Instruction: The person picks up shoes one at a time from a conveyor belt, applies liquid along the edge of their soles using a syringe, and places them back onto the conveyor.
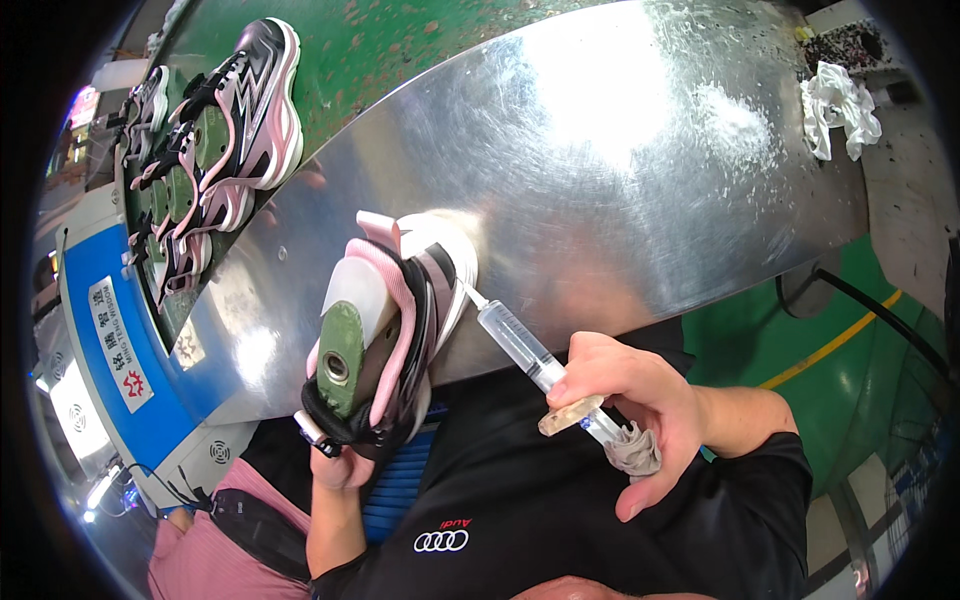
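Observation:
My right hand [655, 395] is closed around a clear syringe [520, 342] that has liquid in its barrel. A tan wrapping sits at the syringe's flange, and grey crumpled material covers the plunger end against my palm. Its thin tip meets, or nearly meets, the side of a sneaker [440, 285] where the upper joins the white sole. The sneaker is pink, black and white, with a green shoe last [342, 360] inside it. My left hand [343, 468] grips the sneaker's near end from below, fingers mostly hidden. Beside that hand is a small white-and-black cylinder [313, 432].
More sneakers [250, 110] with green lasts stand in a row at the far left. White powder [738, 128] and crumpled tissue [840, 108] lie on the right of the curved metal table [480, 140]. A blue-and-white panel [115, 330] borders the left. A person's pink clothing [200, 550] shows lower left.

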